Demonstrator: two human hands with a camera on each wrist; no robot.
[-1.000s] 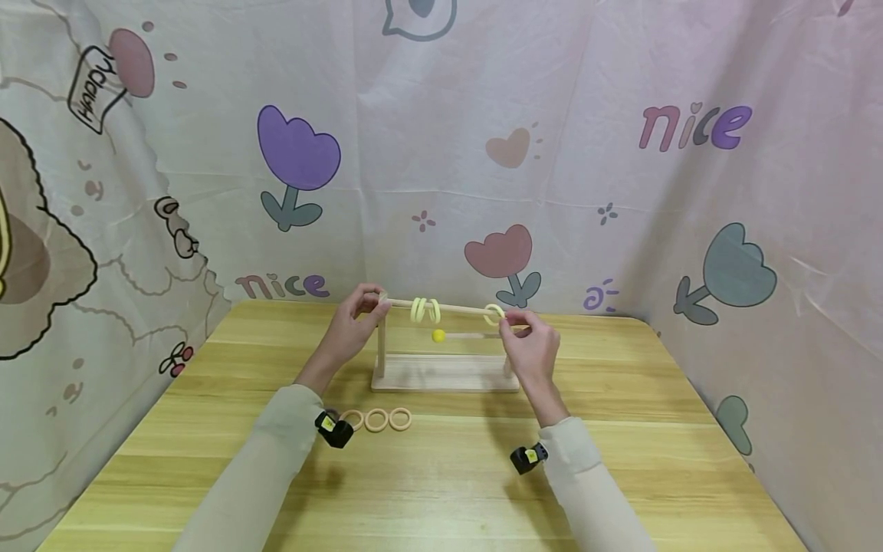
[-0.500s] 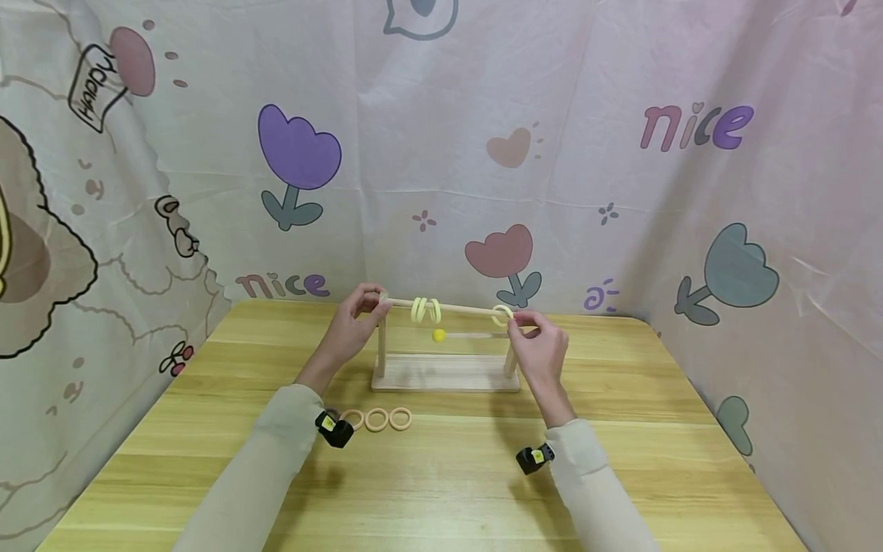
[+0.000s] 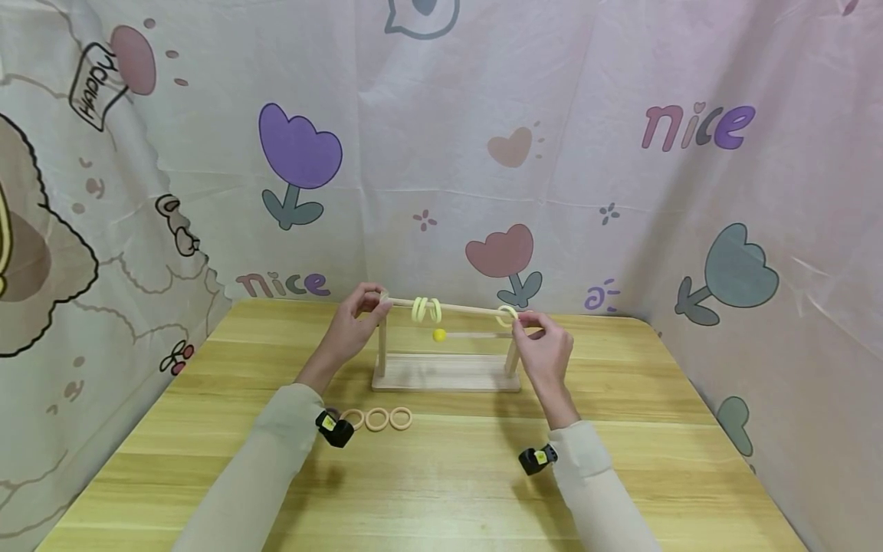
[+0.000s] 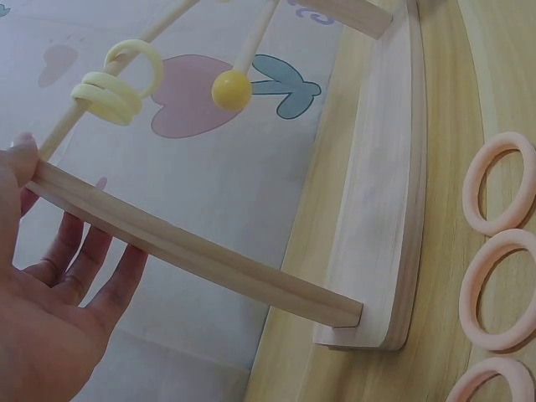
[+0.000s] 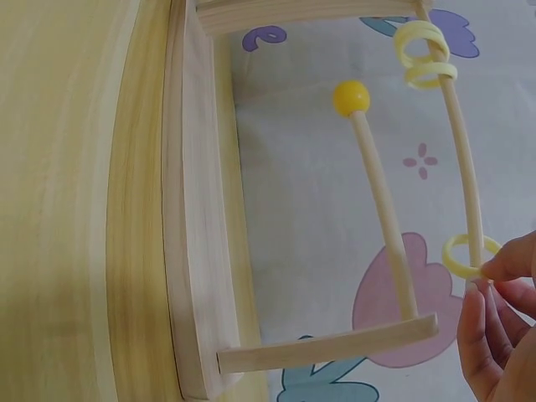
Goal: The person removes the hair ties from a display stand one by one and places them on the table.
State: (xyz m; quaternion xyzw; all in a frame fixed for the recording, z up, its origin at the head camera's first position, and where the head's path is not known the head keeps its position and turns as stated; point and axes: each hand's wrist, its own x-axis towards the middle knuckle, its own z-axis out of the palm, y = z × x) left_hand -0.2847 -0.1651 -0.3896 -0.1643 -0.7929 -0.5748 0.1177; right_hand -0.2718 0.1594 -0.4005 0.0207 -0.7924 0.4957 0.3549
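A wooden stand has a base [image 3: 447, 372], two posts and a top rod [image 3: 465, 308] joined at the left post [image 4: 201, 243]. My left hand [image 3: 353, 326] grips that post's top, thumb by the rod's end. Several yellow rings [image 4: 109, 96] hang on the rod's left half. My right hand [image 3: 545, 353] pinches another yellow ring [image 5: 459, 256], which is around the rod near its free right end. A lower rod [image 5: 383, 213], fixed to the right post [image 5: 331, 347], ends in a yellow ball [image 5: 351, 98].
Several light wooden rings [image 3: 376, 419] lie in a row on the table [image 3: 441, 483] in front of the stand's left side, by my left wrist. A printed cloth [image 3: 441, 138] hangs behind the table.
My right hand has moved a little to the right, and the ring it pinches has shifted along the rod toward its right end. My left hand has stayed in place.
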